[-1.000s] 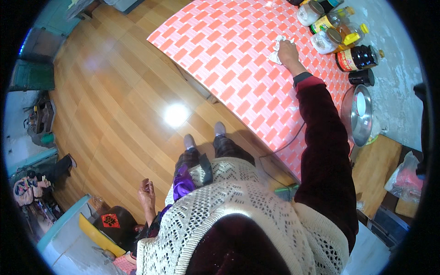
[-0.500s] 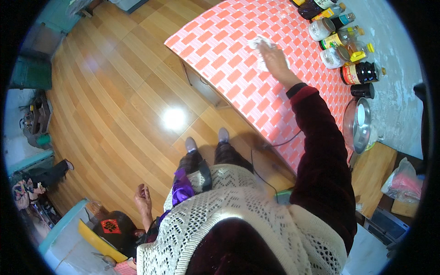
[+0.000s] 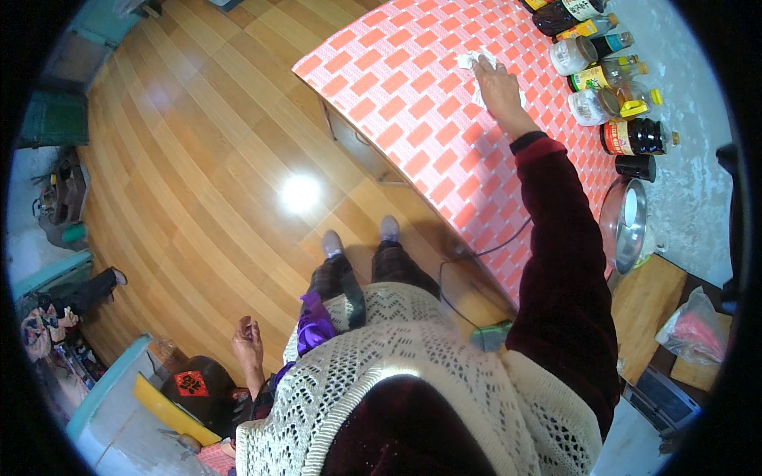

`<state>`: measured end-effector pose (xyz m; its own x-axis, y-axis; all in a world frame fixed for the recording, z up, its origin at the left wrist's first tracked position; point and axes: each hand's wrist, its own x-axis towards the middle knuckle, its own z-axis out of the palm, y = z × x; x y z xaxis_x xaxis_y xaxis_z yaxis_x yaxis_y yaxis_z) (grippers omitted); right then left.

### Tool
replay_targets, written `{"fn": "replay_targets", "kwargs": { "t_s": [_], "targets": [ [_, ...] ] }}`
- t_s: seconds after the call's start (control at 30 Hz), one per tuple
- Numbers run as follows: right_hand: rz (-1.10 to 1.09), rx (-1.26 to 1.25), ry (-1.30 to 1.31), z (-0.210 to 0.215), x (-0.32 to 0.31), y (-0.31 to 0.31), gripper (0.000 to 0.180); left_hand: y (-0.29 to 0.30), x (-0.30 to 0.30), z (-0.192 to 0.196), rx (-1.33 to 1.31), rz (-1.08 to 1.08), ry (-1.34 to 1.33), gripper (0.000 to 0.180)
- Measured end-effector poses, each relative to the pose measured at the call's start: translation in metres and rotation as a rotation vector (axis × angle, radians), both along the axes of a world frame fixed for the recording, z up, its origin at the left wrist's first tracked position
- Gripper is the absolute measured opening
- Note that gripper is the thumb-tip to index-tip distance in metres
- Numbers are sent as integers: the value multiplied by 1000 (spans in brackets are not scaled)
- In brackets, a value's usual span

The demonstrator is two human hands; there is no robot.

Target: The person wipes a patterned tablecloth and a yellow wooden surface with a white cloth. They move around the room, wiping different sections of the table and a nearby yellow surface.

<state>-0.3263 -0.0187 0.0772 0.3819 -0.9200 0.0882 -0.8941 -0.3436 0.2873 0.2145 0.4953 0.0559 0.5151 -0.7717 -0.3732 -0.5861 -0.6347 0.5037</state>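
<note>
My right hand reaches out over the table and presses a crumpled white cloth against the top. Parts of the cloth stick out past the fingers, and the rest is hidden under the palm. Covering the table is a tablecloth with a red-and-white brick pattern. Low on the left, away from the table, my left hand hangs beside my body with its fingers loosely bent and nothing in them.
Along the wall, several bottles and jars line the table's right edge. Nearer are a black cup and a steel bowl. A dark cable crosses the near table edge. At lower left sits a dark round pot.
My right hand has slid the white cloth to the right and slightly farther away across the table. The view has shifted a little; my left hand hangs in the same place.
</note>
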Motion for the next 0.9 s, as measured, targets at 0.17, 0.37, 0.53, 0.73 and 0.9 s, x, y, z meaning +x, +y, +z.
{"fn": "replay_targets", "kwargs": {
  "t_s": [0.17, 0.37, 0.53, 0.73, 0.9],
  "targets": [
    [118, 43, -2, -6, 9, 14, 40, -3, -3, 2, -39, 55, 13, 34],
    [76, -128, -105, -9, -2, 5, 37, 2, -9, 4, 61, 43, -15, 30],
    [75, 65, -147, -13, 2, 13, 36, 5, -9, -4, -68, 47, 9, 29],
    [32, -59, -82, -10, -17, 17, 39, 6, -14, 0, 43, 30, -7, 30],
    [-10, -57, -176, -21, -12, -8, 30, 6, -15, 7, -60, 46, -3, 29]
  ]
}}
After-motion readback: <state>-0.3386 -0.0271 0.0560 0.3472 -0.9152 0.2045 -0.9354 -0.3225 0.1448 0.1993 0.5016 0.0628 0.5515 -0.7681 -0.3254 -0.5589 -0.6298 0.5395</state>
